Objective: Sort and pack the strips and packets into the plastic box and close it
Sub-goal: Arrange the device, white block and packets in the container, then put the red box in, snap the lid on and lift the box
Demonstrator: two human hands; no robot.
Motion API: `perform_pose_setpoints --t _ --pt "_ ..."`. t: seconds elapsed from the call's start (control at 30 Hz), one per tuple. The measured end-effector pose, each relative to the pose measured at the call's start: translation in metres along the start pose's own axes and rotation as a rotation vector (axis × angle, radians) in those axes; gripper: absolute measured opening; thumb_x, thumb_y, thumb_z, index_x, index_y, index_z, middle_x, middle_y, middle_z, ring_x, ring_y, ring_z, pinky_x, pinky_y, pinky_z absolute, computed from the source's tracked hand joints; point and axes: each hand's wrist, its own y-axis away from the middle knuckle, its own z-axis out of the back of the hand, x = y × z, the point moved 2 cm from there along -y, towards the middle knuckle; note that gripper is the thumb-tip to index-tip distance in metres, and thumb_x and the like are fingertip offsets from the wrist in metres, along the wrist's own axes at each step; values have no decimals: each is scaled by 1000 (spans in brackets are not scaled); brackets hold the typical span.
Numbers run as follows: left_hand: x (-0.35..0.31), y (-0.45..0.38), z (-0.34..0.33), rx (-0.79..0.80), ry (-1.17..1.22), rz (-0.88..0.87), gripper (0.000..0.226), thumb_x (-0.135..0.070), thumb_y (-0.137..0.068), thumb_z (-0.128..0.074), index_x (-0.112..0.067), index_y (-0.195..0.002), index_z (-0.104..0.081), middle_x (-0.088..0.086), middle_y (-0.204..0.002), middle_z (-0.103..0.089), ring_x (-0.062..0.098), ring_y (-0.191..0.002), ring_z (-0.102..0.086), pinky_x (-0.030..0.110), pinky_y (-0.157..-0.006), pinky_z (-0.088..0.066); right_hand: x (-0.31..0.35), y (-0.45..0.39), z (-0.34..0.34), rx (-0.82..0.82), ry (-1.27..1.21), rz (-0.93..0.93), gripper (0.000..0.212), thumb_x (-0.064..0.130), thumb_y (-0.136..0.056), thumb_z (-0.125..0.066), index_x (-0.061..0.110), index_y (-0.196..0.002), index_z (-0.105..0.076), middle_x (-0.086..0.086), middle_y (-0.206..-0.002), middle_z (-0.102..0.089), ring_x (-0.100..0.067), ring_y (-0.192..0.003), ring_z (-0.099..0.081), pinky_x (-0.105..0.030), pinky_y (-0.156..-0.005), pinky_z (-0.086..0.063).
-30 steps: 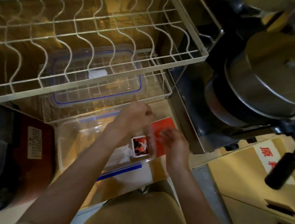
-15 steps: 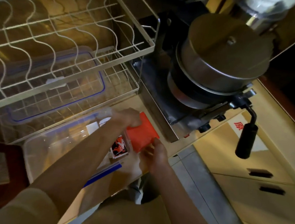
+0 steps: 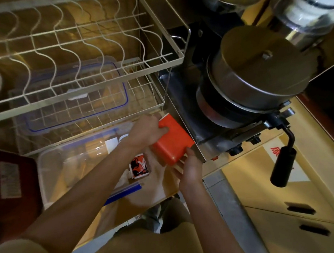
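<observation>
left hand (image 3: pixel 149 130): fingers clamped on the far, upper-left end of the red box, thumb lying on its top face
right hand (image 3: pixel 191 168): fingers gripping the near, lower-right corner of the red box, palm below it, thumb on the corner
red box (image 3: pixel 173 141): held between both hands, tilted, just above the counter at the 3 o'clock side of the tub, its right edge beside the stove's metal base
packet (image 3: pixel 139 166): small, white-edged with a red and black print, lying at the tub's right end, at 7 o'clock from the red box and under the left forearm
tub (image 3: pixel 63 164): clear plastic, open, on the counter in front of the rack; pale contents inside, too blurred to name
blue strip (image 3: pixel 124 191): runs along the tub's near edge at 6 o'clock from the packet; whether it is a clip or a loose piece cannot be told
lid (image 3: pixel 76 99): clear with a blue seal line, lying on the rack's lower shelf at 11 o'clock from the tub
rack (image 3: pixel 84 46): white wire, two tiers, upper tier with wavy dividers
stove (image 3: pixel 201 133): metal, at 3 o'clock from the rack, carrying a lidded steel pot (image 3: pixel 260 73)
handle (image 3: pixel 283 165): black, sticking out from under the pot toward 5 o'clock
cabinet (image 3: pixel 286 225): yellow drawers below the stove, dark slot pulls
</observation>
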Motion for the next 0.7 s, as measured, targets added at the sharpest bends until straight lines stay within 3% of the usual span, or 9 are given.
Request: perform_pose_setpoints --t 0.13,0.2,0.3,0.37,0.4,0.47,0.53,0.6,0.7 --pt "0 31 31 -132 143 8 43 -35 -89 -54 -12 -125 -52 14 -114 -63 19 -81 -54 28 -65 -40 5 5 -6 69 99 156 16 34 -96 -39 27 -93 -53 5 -85 -58 -11 -81 -56 -36 -84 -45" --pt "3 47 43 -199 201 30 44 -35 -89 -53 -10 -126 -51 15 -114 -63 22 -85 -58 29 -67 -44 10 12 -13 115 146 255 15 34 -96 -40 29 -91 -52 7 -84 -58 -8 -79 -56 -34 -84 -48" --pt "17 70 55 -316 211 110 47 -37 -89 -52 -11 -129 -48 14 -119 -62 29 -102 -60 31 -78 -43 11 22 -27 203 204 384 9 31 -96 -42 29 -98 -50 11 -84 -56 -1 -76 -55 -14 -67 -49" --pt "34 85 58 -392 234 173 47 -35 -90 -52 -13 -131 -47 14 -118 -62 29 -103 -60 28 -75 -39 7 27 -40 255 267 462 9 29 -96 -44 30 -100 -52 11 -89 -57 2 -78 -54 -2 -56 -44" --pt "45 93 58 -433 251 198 45 -33 -90 -52 -13 -130 -48 15 -116 -63 29 -102 -60 26 -74 -36 2 29 -49 280 306 494 14 28 -95 -46 29 -105 -55 7 -95 -58 0 -82 -56 -4 -61 -45" --pt "68 109 54 -494 306 268 40 -27 -90 -53 -11 -127 -51 17 -113 -65 31 -101 -60 25 -72 -33 -12 31 -66 324 387 548 26 27 -93 -50 23 -117 -59 -4 -110 -61 -13 -95 -60 -22 -80 -50" --pt "91 123 47 -542 347 355 35 -23 -90 -54 -8 -122 -54 19 -109 -66 32 -99 -60 27 -70 -32 -29 31 -81 393 477 621 29 31 -91 -51 23 -117 -61 -11 -112 -63 -22 -99 -61 -36 -86 -52" --pt "112 135 36 -560 362 424 30 -23 -88 -54 -4 -112 -59 22 -100 -68 35 -94 -62 33 -74 -39 -45 30 -94 492 555 651 24 33 -93 -48 28 -113 -60 -8 -103 -63 -21 -92 -62 -35 -81 -53" --pt "136 149 20 -600 475 484 36 -24 -85 -51 1 -111 -55 25 -99 -65 38 -92 -63 43 -79 -50 -64 26 -109 615 634 616 22 18 -98 -44 31 -113 -53 12 -83 -59 -7 -76 -57 -16 -69 -48"
